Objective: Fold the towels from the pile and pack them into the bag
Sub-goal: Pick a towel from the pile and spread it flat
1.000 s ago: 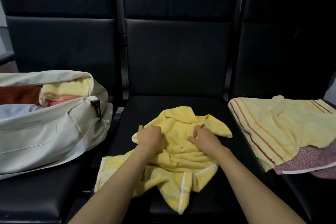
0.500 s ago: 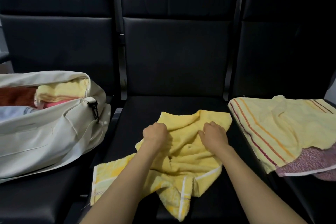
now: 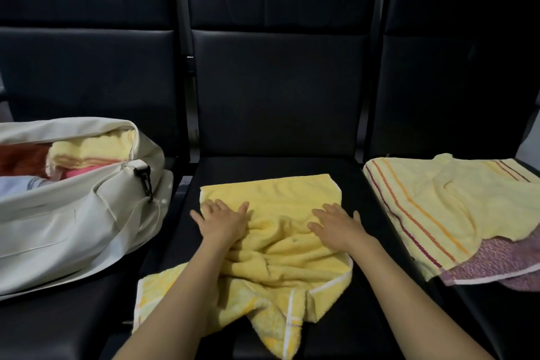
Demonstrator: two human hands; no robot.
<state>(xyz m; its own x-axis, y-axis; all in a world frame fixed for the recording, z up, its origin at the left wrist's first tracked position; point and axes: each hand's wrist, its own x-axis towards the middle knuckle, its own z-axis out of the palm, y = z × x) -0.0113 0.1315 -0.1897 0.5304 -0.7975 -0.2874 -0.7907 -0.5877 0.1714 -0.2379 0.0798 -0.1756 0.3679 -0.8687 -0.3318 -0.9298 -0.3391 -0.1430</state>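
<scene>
A yellow towel [image 3: 271,260] lies on the middle black seat [image 3: 365,301], its far edge spread flat and its near part rumpled, hanging toward the seat's front. My left hand [image 3: 223,221] presses flat on the towel's far left part with fingers spread. My right hand [image 3: 336,223] rests flat on its right part. On the left seat lies an open white bag [image 3: 73,213] with folded towels [image 3: 90,152] inside. The pile on the right seat has a pale striped towel [image 3: 444,207] over a purple one [image 3: 496,260].
Three black padded seats stand side by side with tall backrests [image 3: 277,90]. A black buckle [image 3: 144,181] hangs from the bag's opening. The middle seat's front right corner is bare.
Both hands let go of the bunched cloth and opened flat, pushing the far edge of the yellow towel away and spreading it straight across the seat.
</scene>
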